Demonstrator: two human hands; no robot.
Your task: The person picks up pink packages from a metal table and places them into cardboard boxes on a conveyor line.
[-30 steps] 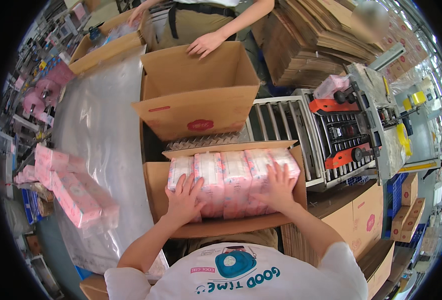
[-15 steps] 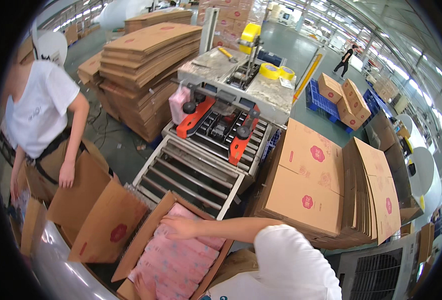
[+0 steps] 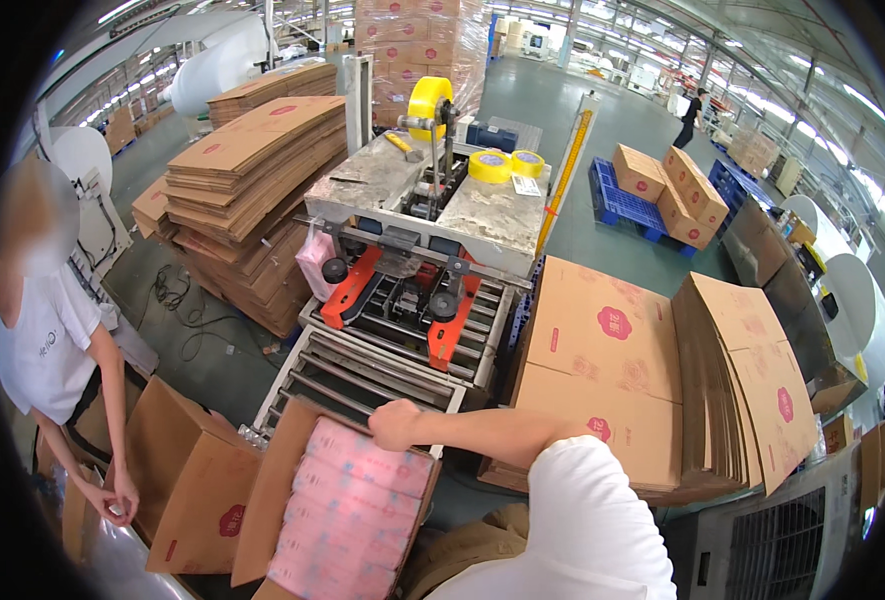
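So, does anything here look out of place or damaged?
Nothing stands out. The pink packs lie in even rows inside the open carton, and one hand rests on its far edge.

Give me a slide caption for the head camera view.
Hand grips the far edge of an open cardboard box of pink wrapped packs beside a roller conveyor.

1. One bare forearm stretches leftward from a white-sleeved shoulder
2. Its hand [image 3: 394, 424] is curled into a loose fist, knuckles up
3. Which hand it is cannot be told; no other hand shows
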